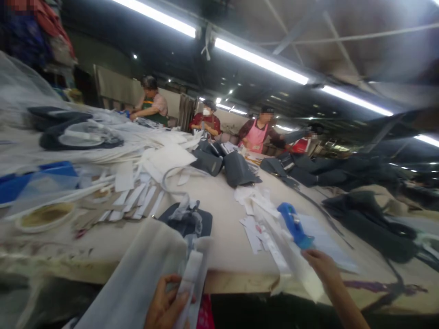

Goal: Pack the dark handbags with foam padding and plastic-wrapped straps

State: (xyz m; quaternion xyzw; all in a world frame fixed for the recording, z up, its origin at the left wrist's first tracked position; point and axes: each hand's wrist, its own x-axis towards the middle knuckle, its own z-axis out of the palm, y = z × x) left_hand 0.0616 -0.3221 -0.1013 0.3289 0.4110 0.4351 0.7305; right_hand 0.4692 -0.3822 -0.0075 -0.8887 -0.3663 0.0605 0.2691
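Observation:
My left hand [168, 301] is closed around a white strip [191, 269] at the table's front edge, against a sheet of white wrapping foam [137, 269]. Just beyond it lies a dark bag piece [204, 221] with clear plastic wrapped about its middle. Out to the right, my right hand [318, 262] has its thumb and fingers pinched together at the front of a blue tape dispenser [291, 221]. Whatever is between those fingertips is too small or blurred to make out. White paper sheets [322, 233] lie under and beside the dispenser.
White and brown card strips [137, 201], a tape roll [46, 214] and a blue bin [58, 171] are on the left. Dark bags [240, 169] lie mid-table, with a larger dark bag [370, 228] at right. Several people work across the table, one in a pink apron [257, 136].

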